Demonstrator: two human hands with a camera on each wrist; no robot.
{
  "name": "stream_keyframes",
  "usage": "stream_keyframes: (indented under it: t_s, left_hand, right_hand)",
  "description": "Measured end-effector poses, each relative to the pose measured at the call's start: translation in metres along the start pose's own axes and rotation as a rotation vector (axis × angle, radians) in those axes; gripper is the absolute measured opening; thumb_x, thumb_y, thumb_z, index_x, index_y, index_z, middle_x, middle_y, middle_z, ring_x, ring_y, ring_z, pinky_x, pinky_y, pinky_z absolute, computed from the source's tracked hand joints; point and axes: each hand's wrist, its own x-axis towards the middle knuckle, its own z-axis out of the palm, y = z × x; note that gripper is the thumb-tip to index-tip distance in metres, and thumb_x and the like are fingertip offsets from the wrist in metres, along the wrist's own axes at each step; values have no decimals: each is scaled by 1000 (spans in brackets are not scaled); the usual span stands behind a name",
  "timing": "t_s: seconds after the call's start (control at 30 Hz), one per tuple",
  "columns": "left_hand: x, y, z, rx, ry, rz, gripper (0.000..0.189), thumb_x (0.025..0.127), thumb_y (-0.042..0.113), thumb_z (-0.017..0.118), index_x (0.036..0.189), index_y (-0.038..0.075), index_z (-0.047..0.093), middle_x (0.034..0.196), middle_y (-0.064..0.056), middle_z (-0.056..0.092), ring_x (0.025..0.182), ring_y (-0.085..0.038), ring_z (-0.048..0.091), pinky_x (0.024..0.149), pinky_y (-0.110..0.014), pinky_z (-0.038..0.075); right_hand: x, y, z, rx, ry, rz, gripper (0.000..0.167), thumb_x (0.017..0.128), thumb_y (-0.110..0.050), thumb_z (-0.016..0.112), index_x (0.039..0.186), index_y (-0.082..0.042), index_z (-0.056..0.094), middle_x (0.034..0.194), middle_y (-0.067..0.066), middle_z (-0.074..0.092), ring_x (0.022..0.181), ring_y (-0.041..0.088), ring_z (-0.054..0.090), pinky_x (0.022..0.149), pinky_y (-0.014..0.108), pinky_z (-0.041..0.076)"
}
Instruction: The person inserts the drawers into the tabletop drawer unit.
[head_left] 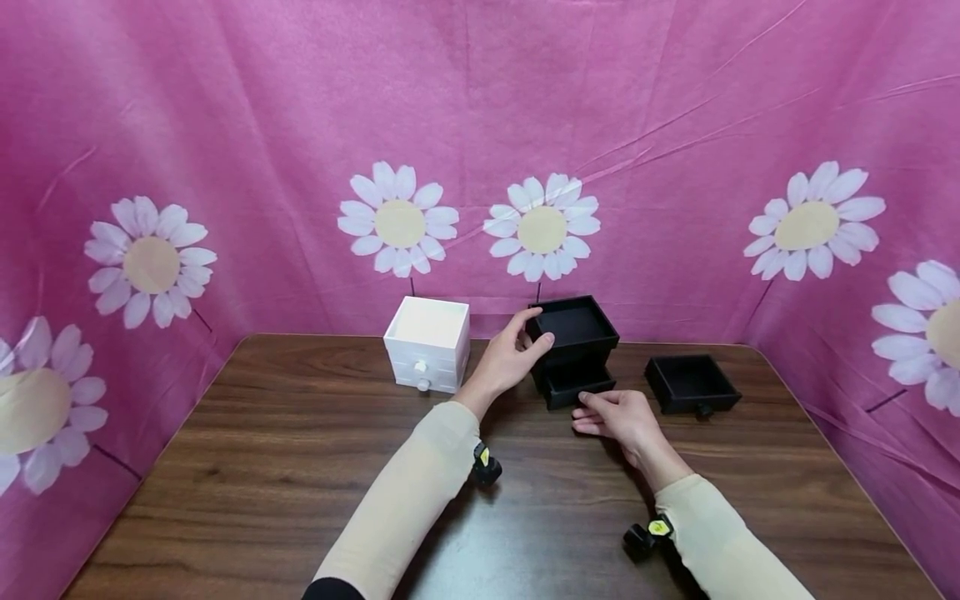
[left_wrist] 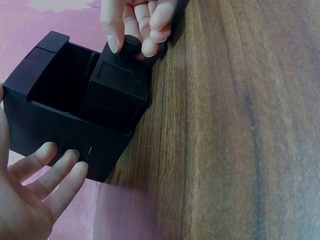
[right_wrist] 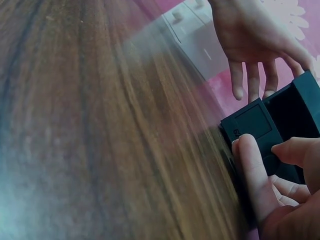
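A small black drawer box stands at the back of the table, its lower drawer pulled partly out at the front. My left hand rests on the box's left side. Its fingers lie fairly straight against the side wall in the left wrist view, while the thumb reaches the top front edge in the head view. With thumb and fingertips, my right hand pinches the round black knob on the lower drawer. An open slot shows above that drawer.
A separate black drawer with a knob lies on the wooden table to the right. To the left stands a white drawer box with two knobs. Pink flowered cloth hangs behind and along both sides.
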Motion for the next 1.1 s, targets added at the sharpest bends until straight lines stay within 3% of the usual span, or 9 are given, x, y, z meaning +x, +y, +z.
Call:
stream_keyframes:
  t_s: [0.5, 0.8, 1.1]
  left_hand:
    - [1, -1, 0, 4, 11, 1, 56, 105, 47, 66, 157, 32, 52, 98, -1, 60, 87, -12, 56, 77, -28, 46]
    - [0, -1, 0, -9, 4, 5, 57, 106, 47, 65, 158, 32, 51, 101, -5, 62, 93, -21, 60, 79, -29, 46]
    - [0, 0, 1, -17, -2, 7, 56, 106, 45, 66, 158, 31, 52, 101, -4, 62, 92, -17, 59, 79, -28, 46]
  right_hand:
    - [12, -4, 4, 5, 9, -7, 42, 110, -8, 58, 136, 25, 54, 81, 7, 79, 70, 11, 78, 75, 28, 65]
    - [19, -2, 6, 32, 12, -12, 42, 109, -7, 59, 134, 27, 55, 78, 7, 78, 69, 12, 78, 73, 28, 65]
    - [24, -5, 8, 30, 10, -1, 45, 110, -9, 58, 138, 27, 52, 81, 8, 78, 71, 12, 79, 76, 28, 65]
